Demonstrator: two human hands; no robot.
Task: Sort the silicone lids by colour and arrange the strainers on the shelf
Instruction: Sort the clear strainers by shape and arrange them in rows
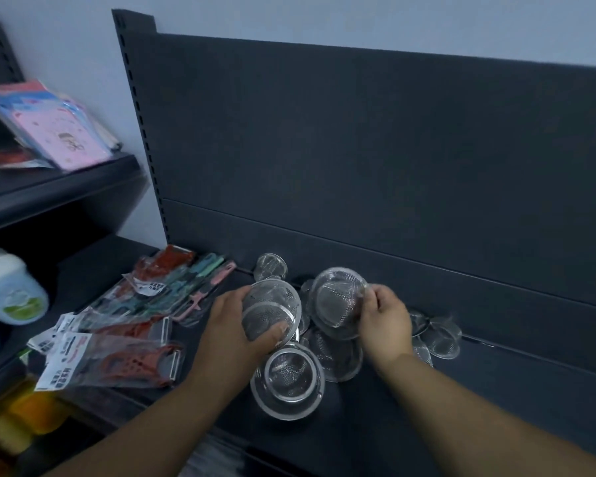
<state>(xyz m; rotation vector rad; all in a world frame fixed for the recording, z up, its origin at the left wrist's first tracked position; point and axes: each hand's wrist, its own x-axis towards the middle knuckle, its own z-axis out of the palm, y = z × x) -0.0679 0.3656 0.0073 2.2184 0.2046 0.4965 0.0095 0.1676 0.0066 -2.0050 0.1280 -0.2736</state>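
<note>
Several round steel mesh strainers lie in a loose heap on the dark shelf (496, 380). My left hand (227, 333) grips a nested pair of strainers (270, 309) lying on their side, thumb across the front rim. My right hand (386, 320) pinches the rim of another strainer (338, 297), held tilted above the heap. A stacked pair (288, 382) sits mouth-up in front of my left hand. One small strainer (270, 266) stands near the back panel, and more (441, 333) lie to the right of my right hand.
Packaged red, teal and pink kitchen items (145, 311) lie spread on the shelf's left part. An adjoining shelf unit at the left holds pink packets (59, 132) above and white-and-blue bottles (11, 287) below. The dark back panel (393, 149) rises behind the heap.
</note>
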